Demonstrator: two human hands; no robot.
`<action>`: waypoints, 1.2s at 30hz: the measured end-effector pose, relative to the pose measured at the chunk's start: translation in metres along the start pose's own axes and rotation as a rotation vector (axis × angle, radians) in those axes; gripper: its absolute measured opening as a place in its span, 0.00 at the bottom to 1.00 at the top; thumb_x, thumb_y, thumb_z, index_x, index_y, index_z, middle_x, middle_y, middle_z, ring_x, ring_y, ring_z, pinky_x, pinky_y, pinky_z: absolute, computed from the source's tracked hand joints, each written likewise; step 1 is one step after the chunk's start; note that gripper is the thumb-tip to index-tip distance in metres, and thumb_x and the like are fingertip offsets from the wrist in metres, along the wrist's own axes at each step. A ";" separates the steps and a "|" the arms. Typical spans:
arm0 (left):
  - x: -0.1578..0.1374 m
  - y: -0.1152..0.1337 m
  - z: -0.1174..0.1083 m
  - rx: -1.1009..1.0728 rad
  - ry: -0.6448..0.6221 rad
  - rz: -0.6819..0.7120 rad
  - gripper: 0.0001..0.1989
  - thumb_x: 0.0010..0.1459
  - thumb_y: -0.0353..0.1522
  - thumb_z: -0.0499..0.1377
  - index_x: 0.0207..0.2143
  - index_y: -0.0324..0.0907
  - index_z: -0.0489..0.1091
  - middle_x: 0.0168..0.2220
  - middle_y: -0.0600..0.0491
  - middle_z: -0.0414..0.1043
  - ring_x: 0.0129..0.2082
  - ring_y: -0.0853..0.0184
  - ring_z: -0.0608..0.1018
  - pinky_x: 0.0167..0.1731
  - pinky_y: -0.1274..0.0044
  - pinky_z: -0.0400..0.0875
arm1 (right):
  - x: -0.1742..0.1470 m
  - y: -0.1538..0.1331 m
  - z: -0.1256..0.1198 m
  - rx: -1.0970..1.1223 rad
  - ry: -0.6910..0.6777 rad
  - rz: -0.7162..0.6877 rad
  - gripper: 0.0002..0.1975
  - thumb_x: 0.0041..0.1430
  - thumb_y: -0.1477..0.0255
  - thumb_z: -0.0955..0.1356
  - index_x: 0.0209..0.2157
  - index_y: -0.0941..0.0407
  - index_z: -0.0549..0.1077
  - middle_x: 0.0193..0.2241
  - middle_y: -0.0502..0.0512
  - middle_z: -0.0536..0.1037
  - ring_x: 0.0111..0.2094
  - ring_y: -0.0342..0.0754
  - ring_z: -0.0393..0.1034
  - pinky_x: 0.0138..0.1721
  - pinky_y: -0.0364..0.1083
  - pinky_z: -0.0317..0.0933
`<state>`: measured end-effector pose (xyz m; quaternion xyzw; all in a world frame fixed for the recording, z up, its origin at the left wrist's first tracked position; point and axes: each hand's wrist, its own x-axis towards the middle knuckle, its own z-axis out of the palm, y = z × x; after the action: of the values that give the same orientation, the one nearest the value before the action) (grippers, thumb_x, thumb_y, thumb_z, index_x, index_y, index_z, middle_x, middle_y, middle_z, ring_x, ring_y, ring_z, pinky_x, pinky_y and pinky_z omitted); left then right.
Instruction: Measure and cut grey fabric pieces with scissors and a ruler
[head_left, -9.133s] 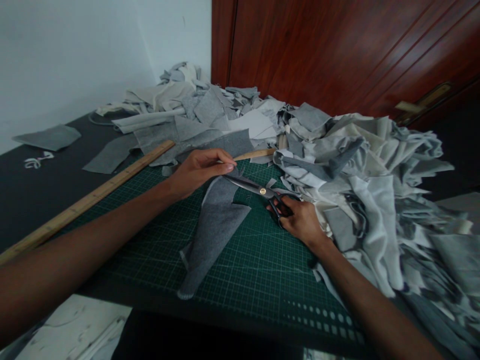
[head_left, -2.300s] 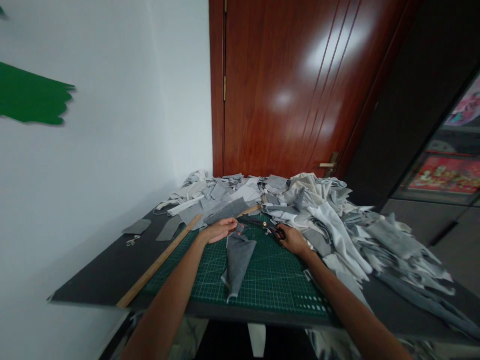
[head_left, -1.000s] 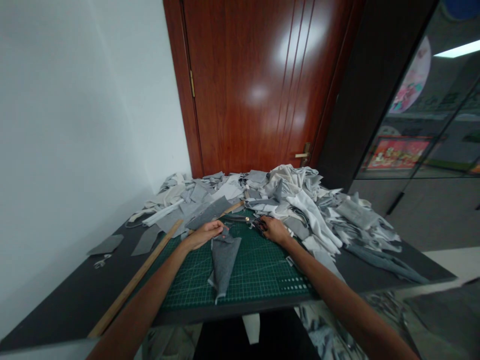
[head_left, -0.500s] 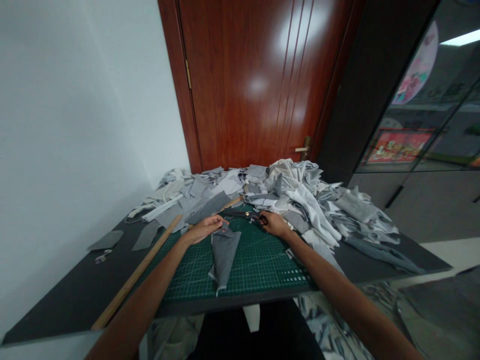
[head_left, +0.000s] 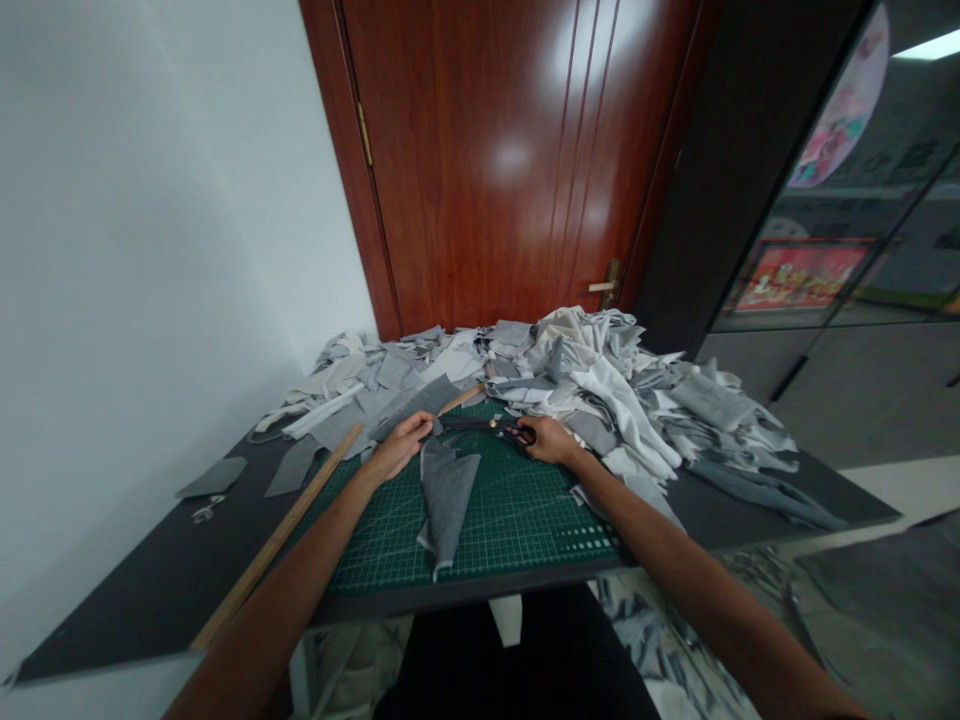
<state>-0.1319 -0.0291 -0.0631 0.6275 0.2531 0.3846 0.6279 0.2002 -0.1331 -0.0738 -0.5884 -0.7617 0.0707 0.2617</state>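
Note:
My right hand is closed around the handles of black scissors, whose blades point left over the green cutting mat. In my left hand, the fingertips pinch a small scrap of grey fabric right at the scissor tips. A larger grey fabric piece, tapering toward me, lies on the mat just below the blades. Whether the small scrap is joined to this larger piece I cannot tell.
A heap of grey and white fabric scraps runs along the table's back. A long wooden strip lies left of the mat; a smaller pair of scissors is farther left. Behind the table stands a closed wooden door.
My left hand has lifted slightly up and left with the small scrap, off the larger grey piece. The scissor blades now reach my left fingertips. The view has shifted slightly.

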 end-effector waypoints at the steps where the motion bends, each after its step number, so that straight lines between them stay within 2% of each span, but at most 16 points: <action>1: 0.001 0.000 -0.001 -0.005 0.026 0.013 0.20 0.52 0.45 0.73 0.38 0.42 0.74 0.38 0.53 0.75 0.41 0.65 0.75 0.42 0.76 0.71 | 0.000 0.001 0.000 0.023 -0.009 -0.007 0.06 0.54 0.75 0.69 0.36 0.55 0.75 0.24 0.48 0.72 0.26 0.45 0.62 0.30 0.43 0.49; 6: 0.004 0.001 -0.005 -0.035 0.144 0.091 0.21 0.47 0.45 0.75 0.33 0.41 0.73 0.43 0.52 0.73 0.44 0.65 0.74 0.44 0.75 0.71 | -0.001 0.006 0.001 0.148 -0.060 -0.050 0.03 0.50 0.75 0.70 0.31 0.55 0.73 0.23 0.46 0.70 0.25 0.43 0.60 0.29 0.43 0.50; 10: 0.004 0.002 -0.005 -0.043 0.184 0.134 0.21 0.45 0.44 0.76 0.29 0.40 0.74 0.46 0.50 0.73 0.43 0.65 0.73 0.43 0.76 0.69 | 0.002 0.008 -0.001 0.255 -0.171 -0.074 0.04 0.51 0.71 0.70 0.27 0.56 0.72 0.22 0.45 0.68 0.25 0.43 0.59 0.28 0.42 0.51; 13: 0.003 0.002 -0.004 -0.035 0.176 0.140 0.20 0.43 0.44 0.77 0.29 0.39 0.75 0.46 0.50 0.73 0.42 0.65 0.73 0.42 0.76 0.68 | 0.004 0.010 -0.002 0.325 -0.245 -0.087 0.05 0.51 0.69 0.71 0.28 0.56 0.75 0.24 0.46 0.72 0.26 0.44 0.62 0.30 0.43 0.56; 18: 0.000 0.003 -0.001 -0.014 0.138 0.136 0.19 0.42 0.42 0.77 0.30 0.40 0.78 0.44 0.49 0.74 0.42 0.65 0.73 0.43 0.75 0.67 | 0.003 0.013 0.000 0.374 -0.273 -0.090 0.06 0.51 0.69 0.72 0.31 0.56 0.77 0.26 0.48 0.75 0.28 0.45 0.65 0.32 0.44 0.59; 28: -0.003 0.003 0.000 0.024 0.083 0.126 0.17 0.44 0.42 0.77 0.29 0.40 0.79 0.46 0.48 0.74 0.46 0.62 0.73 0.48 0.74 0.67 | 0.000 0.006 -0.002 0.385 -0.288 -0.095 0.05 0.49 0.70 0.71 0.27 0.57 0.74 0.22 0.45 0.69 0.24 0.42 0.59 0.27 0.41 0.51; 36: -0.002 0.001 0.000 0.035 0.075 0.121 0.17 0.44 0.42 0.77 0.28 0.40 0.79 0.45 0.48 0.74 0.47 0.62 0.73 0.49 0.73 0.66 | -0.006 -0.009 -0.006 0.323 -0.271 -0.109 0.04 0.46 0.76 0.68 0.27 0.57 0.75 0.21 0.45 0.69 0.24 0.42 0.59 0.26 0.41 0.49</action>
<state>-0.1334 -0.0304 -0.0620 0.6377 0.2449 0.4406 0.5825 0.1962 -0.1423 -0.0667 -0.4819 -0.7994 0.2561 0.2512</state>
